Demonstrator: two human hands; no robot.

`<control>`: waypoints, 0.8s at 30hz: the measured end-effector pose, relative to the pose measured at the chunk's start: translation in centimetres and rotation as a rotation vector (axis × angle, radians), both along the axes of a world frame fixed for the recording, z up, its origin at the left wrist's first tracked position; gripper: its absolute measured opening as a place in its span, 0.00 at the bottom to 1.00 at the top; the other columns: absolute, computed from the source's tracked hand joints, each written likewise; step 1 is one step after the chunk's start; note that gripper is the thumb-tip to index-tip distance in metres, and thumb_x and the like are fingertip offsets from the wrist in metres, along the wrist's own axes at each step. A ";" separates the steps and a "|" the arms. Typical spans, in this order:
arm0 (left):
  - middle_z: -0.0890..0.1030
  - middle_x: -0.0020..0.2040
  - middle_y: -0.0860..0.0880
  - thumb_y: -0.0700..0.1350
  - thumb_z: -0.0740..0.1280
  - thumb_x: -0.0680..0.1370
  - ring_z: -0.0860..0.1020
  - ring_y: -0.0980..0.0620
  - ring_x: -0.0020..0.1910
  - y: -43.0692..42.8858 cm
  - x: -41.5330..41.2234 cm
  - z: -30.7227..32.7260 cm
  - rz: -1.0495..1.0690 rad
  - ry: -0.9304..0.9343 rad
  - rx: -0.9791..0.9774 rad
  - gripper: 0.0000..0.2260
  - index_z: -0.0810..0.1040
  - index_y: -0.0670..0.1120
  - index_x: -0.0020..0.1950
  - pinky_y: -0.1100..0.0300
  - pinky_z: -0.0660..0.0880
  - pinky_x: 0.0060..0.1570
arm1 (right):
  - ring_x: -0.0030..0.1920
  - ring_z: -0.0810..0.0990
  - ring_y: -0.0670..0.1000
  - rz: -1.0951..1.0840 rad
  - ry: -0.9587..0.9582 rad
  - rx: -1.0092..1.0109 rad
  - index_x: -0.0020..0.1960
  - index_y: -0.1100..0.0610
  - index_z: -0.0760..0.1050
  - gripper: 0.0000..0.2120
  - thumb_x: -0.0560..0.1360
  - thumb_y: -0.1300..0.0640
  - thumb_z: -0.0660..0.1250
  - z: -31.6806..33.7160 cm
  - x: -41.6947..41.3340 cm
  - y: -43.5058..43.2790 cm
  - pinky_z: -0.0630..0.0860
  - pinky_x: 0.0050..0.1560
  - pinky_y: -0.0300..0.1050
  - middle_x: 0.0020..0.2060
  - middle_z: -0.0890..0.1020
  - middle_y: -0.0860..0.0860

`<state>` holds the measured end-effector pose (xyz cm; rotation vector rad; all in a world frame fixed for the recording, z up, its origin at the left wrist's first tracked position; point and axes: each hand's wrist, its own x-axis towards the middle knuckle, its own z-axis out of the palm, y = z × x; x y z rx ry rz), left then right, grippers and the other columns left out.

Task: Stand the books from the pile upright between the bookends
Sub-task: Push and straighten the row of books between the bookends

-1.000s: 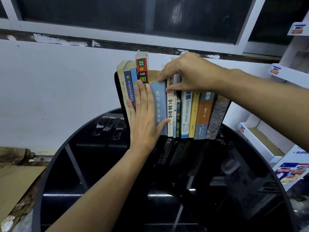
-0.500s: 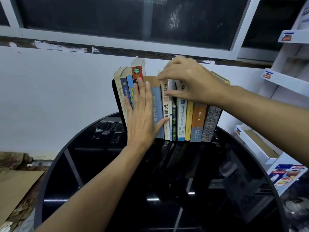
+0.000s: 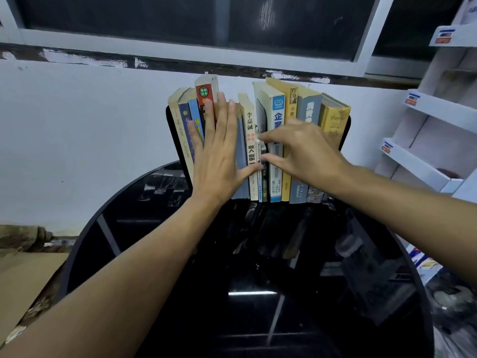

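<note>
A row of upright books [image 3: 278, 117] stands at the far edge of the round black table [image 3: 196, 293], between a black left bookend [image 3: 172, 130] and a black right bookend [image 3: 345, 135]. My left hand [image 3: 219, 156] lies flat with straight fingers against the spines of the left group. My right hand [image 3: 304, 153] is at mid-height of the row. Its index finger and thumb point left and touch the spines of the thin books [image 3: 263, 187] in the middle. No pile of loose books is in view.
A white wall and a dark window stand close behind the books. White cardboard display shelves [image 3: 426, 140] stand to the right of the table. Brown cardboard [image 3: 23, 277] lies on the floor at the left.
My right hand has come down from the tops of the middle books to their spines. My left hand stays pressed flat on the left group. The camera has tilted down slightly.
</note>
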<state>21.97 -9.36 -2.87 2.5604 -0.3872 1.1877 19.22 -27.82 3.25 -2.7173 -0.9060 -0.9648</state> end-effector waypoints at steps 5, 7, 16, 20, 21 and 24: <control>0.43 0.83 0.39 0.70 0.72 0.68 0.42 0.38 0.82 -0.2 0.2 -0.1 0.013 -0.007 0.001 0.59 0.43 0.40 0.83 0.32 0.42 0.77 | 0.51 0.83 0.55 -0.028 -0.025 0.001 0.61 0.55 0.83 0.16 0.74 0.55 0.76 -0.7 0.6 0.8 0.81 0.56 0.54 0.47 0.87 0.54; 0.43 0.83 0.39 0.70 0.72 0.68 0.42 0.38 0.82 -0.3 0.3 -0.1 0.018 -0.008 -0.001 0.59 0.43 0.40 0.83 0.32 0.42 0.77 | 0.51 0.84 0.55 -0.037 -0.029 -0.001 0.62 0.55 0.82 0.16 0.75 0.55 0.75 -0.7 1.0 0.9 0.81 0.57 0.54 0.48 0.87 0.54; 0.45 0.84 0.39 0.70 0.73 0.68 0.43 0.37 0.82 -0.3 0.8 -0.4 0.013 -0.029 -0.022 0.59 0.44 0.40 0.83 0.32 0.41 0.77 | 0.47 0.84 0.52 -0.016 -0.019 0.006 0.59 0.54 0.83 0.14 0.74 0.54 0.76 -0.6 2.1 0.7 0.82 0.51 0.54 0.44 0.86 0.52; 0.45 0.84 0.39 0.70 0.72 0.68 0.43 0.37 0.82 -0.4 1.0 -0.5 0.027 -0.038 -0.016 0.60 0.44 0.40 0.83 0.33 0.40 0.77 | 0.47 0.84 0.52 -0.021 -0.038 0.004 0.58 0.53 0.83 0.13 0.74 0.54 0.76 -0.8 2.4 0.7 0.82 0.51 0.51 0.46 0.86 0.51; 0.45 0.84 0.39 0.70 0.72 0.68 0.43 0.38 0.82 -0.4 1.0 -0.5 0.029 -0.040 -0.016 0.60 0.44 0.40 0.83 0.33 0.40 0.77 | 0.47 0.84 0.52 -0.024 -0.043 0.004 0.59 0.53 0.83 0.13 0.74 0.54 0.76 -0.9 2.4 0.7 0.82 0.51 0.50 0.46 0.86 0.51; 0.45 0.84 0.40 0.70 0.72 0.68 0.43 0.38 0.82 -0.5 0.9 -0.5 0.028 -0.038 -0.020 0.59 0.43 0.40 0.83 0.34 0.40 0.78 | 0.47 0.84 0.52 -0.021 -0.046 0.015 0.58 0.54 0.83 0.13 0.74 0.55 0.76 -1.1 2.3 0.7 0.82 0.51 0.49 0.46 0.86 0.52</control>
